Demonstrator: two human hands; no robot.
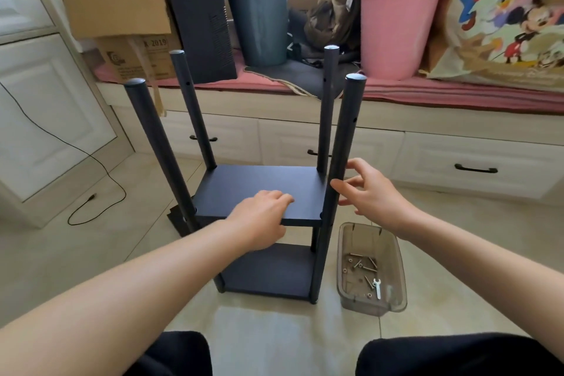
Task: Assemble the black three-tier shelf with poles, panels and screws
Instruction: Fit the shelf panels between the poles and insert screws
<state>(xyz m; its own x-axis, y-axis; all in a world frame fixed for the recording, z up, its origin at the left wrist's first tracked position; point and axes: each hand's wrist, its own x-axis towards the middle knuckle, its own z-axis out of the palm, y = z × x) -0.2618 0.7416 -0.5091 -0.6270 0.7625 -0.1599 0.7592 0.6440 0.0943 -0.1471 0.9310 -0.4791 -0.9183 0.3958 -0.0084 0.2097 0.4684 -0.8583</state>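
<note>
Far-left pole base sits hidden behind the near-left pole (161, 152) & a dark flat piece on the floor behind it is too covered to ID; screws (363, 267) + small wrench (377, 287) in the clear bin (393, 259) are tiny, count unclear. Beige tile floor (274, 323), white drawers under a pink-cushioned bench w/ cardboard box (119, 6), grey bin (259, 21), pink tub (399, 24). Black shelf (256, 189) stands mid-floor, two panels on, four poles bare above; left hand (262, 217) grips the upper panel's front edge, thumb under; right hand (370, 189) loose, fingers spread beside the near-right pole (345, 143), whether touching can't tell.
</note>
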